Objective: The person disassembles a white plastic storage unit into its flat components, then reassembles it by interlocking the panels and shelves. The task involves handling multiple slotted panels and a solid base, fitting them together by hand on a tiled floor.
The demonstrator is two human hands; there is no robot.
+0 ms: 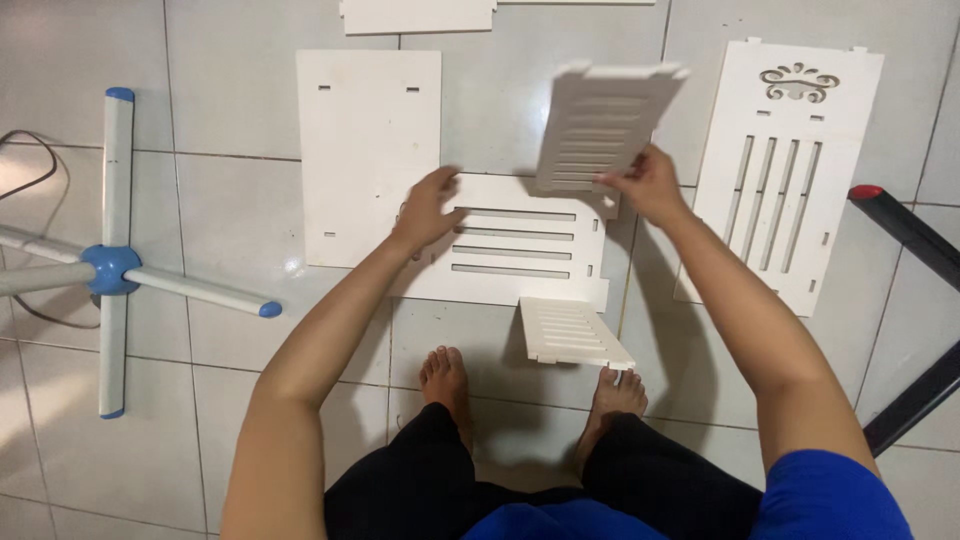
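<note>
the right hand (648, 185) is gripping a small slatted white panel (605, 125), lifting it off the floor; the left hand (428, 208) is resting, fingers spread, on a wider slotted white board (520, 250).

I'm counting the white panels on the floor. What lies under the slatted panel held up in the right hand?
Under the raised slatted panel, held by the right hand, lies a larger slotted panel on the tiled floor. Its upper right corner is covered.
</note>
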